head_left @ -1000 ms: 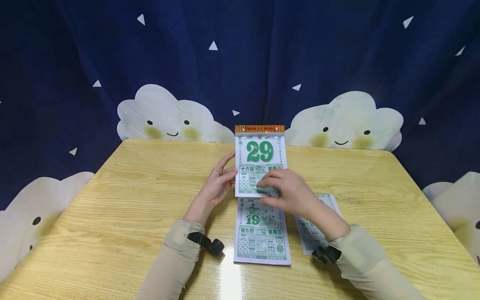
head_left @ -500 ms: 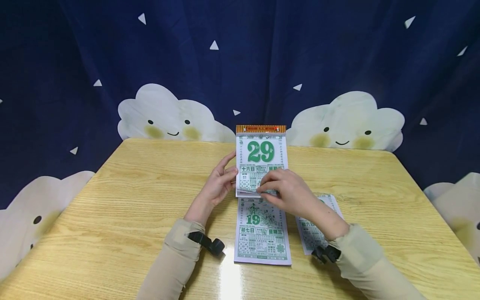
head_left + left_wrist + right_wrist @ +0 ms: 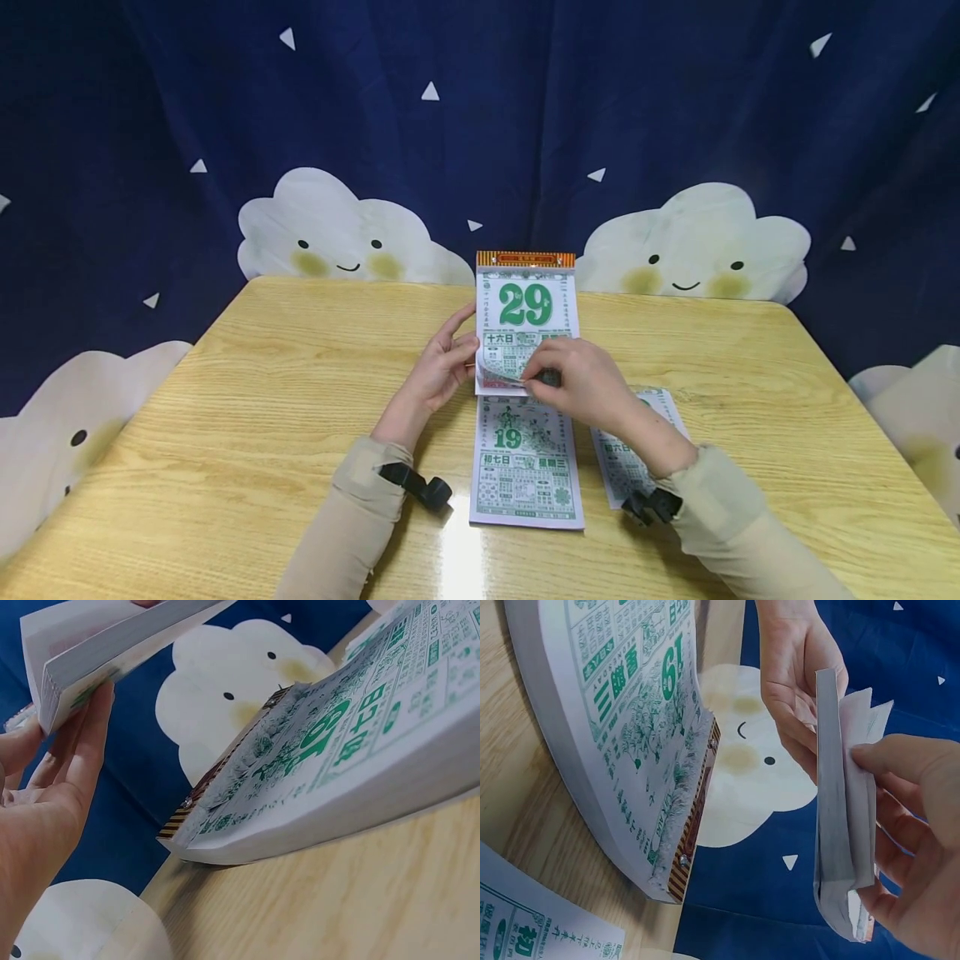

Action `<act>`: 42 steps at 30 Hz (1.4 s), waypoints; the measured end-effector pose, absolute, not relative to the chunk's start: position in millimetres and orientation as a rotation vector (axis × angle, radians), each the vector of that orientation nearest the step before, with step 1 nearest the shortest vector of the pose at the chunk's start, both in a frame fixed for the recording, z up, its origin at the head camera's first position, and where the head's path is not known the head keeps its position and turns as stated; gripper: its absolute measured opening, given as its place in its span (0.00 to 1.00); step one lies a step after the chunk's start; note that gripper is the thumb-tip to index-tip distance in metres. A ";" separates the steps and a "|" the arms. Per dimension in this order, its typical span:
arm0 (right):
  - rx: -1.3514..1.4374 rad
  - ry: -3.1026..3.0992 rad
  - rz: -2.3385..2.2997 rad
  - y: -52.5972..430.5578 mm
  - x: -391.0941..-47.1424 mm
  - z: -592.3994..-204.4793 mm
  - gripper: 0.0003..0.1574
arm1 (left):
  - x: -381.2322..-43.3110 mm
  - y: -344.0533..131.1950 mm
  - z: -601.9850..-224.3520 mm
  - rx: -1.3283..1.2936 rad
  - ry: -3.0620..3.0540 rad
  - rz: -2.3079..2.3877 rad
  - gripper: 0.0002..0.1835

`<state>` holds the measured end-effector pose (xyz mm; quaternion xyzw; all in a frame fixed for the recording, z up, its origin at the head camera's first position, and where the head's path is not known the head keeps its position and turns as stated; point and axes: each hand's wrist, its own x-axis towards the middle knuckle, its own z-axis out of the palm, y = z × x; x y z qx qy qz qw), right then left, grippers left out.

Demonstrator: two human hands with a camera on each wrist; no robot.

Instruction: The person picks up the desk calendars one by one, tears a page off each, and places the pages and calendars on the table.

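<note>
A tear-off calendar (image 3: 525,304) with a big green 29 and a striped orange top band is held raised off the table. My left hand (image 3: 438,367) grips its left edge, thumb in front and fingers behind. At its lower edge my right hand (image 3: 581,379) pinches the top leaf between thumb and fingers. That leaf's bottom left corner curls up, baring red print on the page beneath. In the right wrist view the lifted leaves (image 3: 862,787) stand apart from the thick page block (image 3: 831,780). Below lies a second calendar (image 3: 525,487) showing 19.
To the right, a calendar leaf (image 3: 626,471) lies on the wooden table (image 3: 247,433), partly under my right forearm. Torn paper shreds (image 3: 682,780) line the second calendar's top band. Behind the table hangs a dark blue curtain (image 3: 480,125) with smiling clouds.
The 29 leaf's lower edge, flat a second ago, has been pinched by my right hand and peeled upward, uncovering red print underneath. My left hand keeps its grip; the calendar has shifted slightly right.
</note>
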<state>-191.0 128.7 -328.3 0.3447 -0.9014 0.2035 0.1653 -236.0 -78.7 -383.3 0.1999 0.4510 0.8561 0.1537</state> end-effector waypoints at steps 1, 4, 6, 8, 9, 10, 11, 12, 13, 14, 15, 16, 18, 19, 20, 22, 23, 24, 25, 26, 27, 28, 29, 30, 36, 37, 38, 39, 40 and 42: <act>0.972 -2.575 0.595 128.9 -190.9 -327.6 0.03 | -236.0 -78.5 -383.5 0.572 1.293 2.454 0.27; 0.943 -2.599 0.647 129.8 -190.6 -325.9 0.04 | -236.1 -78.3 -384.1 0.574 1.288 2.456 0.28; 0.922 -2.619 0.703 130.5 -190.2 -324.6 0.05 | -236.4 -78.3 -384.5 0.578 1.282 2.455 0.28; 0.900 -2.641 0.772 131.3 -190.0 -323.5 0.05 | -236.6 -78.2 -384.9 0.581 1.275 2.455 0.27; 0.886 -2.655 0.814 131.8 -190.0 -322.9 0.05 | -236.7 -78.2 -384.9 0.581 1.271 2.456 0.27; 0.874 -2.666 0.861 132.3 -190.1 -322.2 0.05 | -236.6 -78.2 -384.9 0.581 1.269 2.459 0.27; 0.860 -2.676 0.916 132.7 -190.2 -321.6 0.05 | -236.5 -78.2 -384.9 0.580 1.267 2.460 0.27; 0.844 -2.684 0.971 133.5 -190.8 -321.3 0.05 | -236.4 -78.2 -384.9 0.580 1.264 2.462 0.27; 0.831 -2.686 1.020 134.3 -191.5 -320.7 0.05 | -236.3 -78.2 -384.8 0.583 1.262 2.463 0.28; 0.817 -2.686 1.076 135.0 -192.2 -320.1 0.05 | -236.3 -78.2 -384.8 0.585 1.259 2.466 0.28; 0.803 -2.685 1.125 135.8 -193.2 -319.8 0.05 | -236.2 -78.3 -384.8 0.585 1.254 2.469 0.28; 0.791 -2.681 1.169 136.7 -194.1 -319.4 0.06 | -236.3 -78.4 -384.9 0.585 1.250 2.471 0.28; 0.757 -2.678 1.227 138.4 -195.6 -318.2 0.07 | -236.3 -78.4 -384.9 0.585 1.238 2.474 0.28; 0.740 -2.673 1.242 139.3 -196.4 -317.5 0.08 | -236.4 -78.5 -384.8 0.584 1.235 2.476 0.28; 0.723 -2.668 1.262 140.1 -197.3 -316.7 0.08 | -236.4 -78.5 -384.7 0.578 1.230 2.479 0.28; 0.686 -2.654 1.287 141.8 -199.3 -315.0 0.09 | -236.5 -78.8 -384.4 0.564 1.230 2.485 0.28; 0.664 -2.646 1.297 142.8 -200.3 -313.9 0.10 | -236.6 -79.0 -384.2 0.556 1.232 2.488 0.28; 0.641 -2.637 1.305 143.9 -201.6 -313.2 0.10 | -236.6 -79.4 -384.2 0.548 1.236 2.490 0.28; 0.621 -2.626 1.316 144.9 -202.7 -312.2 0.10 | -236.8 -79.8 -384.2 0.540 1.240 2.494 0.28; 0.603 -2.616 1.328 146.0 -203.7 -311.1 0.11 | -237.0 -80.2 -384.2 0.534 1.242 2.496 0.28; 0.590 -2.605 1.332 147.3 -204.8 -310.2 0.11 | -237.2 -80.6 -384.2 0.533 1.246 2.499 0.28; 0.575 -2.593 1.335 148.6 -205.8 -309.1 0.12 | -237.4 -80.9 -384.4 0.532 1.246 2.501 0.28; 0.563 -2.578 1.334 149.7 -206.5 -307.9 0.12 | -237.5 -81.2 -384.3 0.537 1.250 2.500 0.28; 0.556 -2.560 1.330 150.9 -207.3 -306.6 0.12 | -237.7 -81.5 -384.3 0.543 1.252 2.499 0.28; 0.487 -2.444 1.336 159.1 -214.3 -300.1 0.12 | -238.2 -82.0 -383.1 0.540 1.304 2.480 0.27; 0.461 -2.431 1.348 160.8 -215.7 -299.3 0.12 | -238.2 -82.1 -382.9 0.533 1.317 2.476 0.27; 0.435 -2.418 1.361 162.4 -217.2 -298.4 0.12 | -238.1 -82.3 -382.6 0.525 1.330 2.472 0.27; 0.411 -2.403 1.379 164.0 -218.8 -297.6 0.13 | -238.1 -82.4 -382.2 0.516 1.341 2.469 0.27; 0.386 -2.388 1.393 165.7 -220.6 -296.8 0.13 | -238.2 -82.6 -381.9 0.511 1.352 2.467 0.27; 0.345 -2.353 1.439 168.6 -223.8 -294.6 0.14 | -238.4 -82.8 -381.4 0.505 1.367 2.468 0.27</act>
